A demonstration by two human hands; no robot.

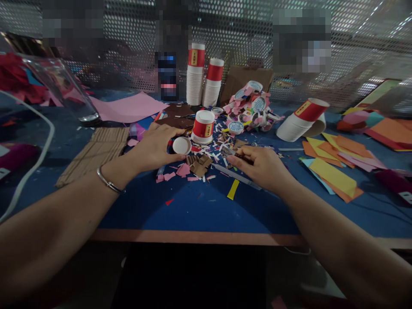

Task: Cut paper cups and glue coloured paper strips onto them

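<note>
My left hand (pixel 154 146) curves its thumb and fingers around a small white round paper cup piece (pixel 182 146), its round face turned toward me. My right hand (pixel 257 165) grips a small metal tool with a dark handle (pixel 229 151); its exact kind is hard to make out. Between the hands and a little farther back, a red and white paper cup (pixel 203 127) stands upside down. Brown cardboard bits (pixel 199 165) and pink paper scraps (pixel 183 170) lie just in front of it. A yellow strip (pixel 233 189) rests nearer to me.
Two tall stacks of paper cups (pixel 195 83) stand at the back, beside a pile of cut cup pieces (pixel 254 105). Another cup stack (pixel 301 120) leans at right, near coloured paper sheets (pixel 334 176). Corrugated cardboard (pixel 96 152) and a glass vase (pixel 66 92) are at left.
</note>
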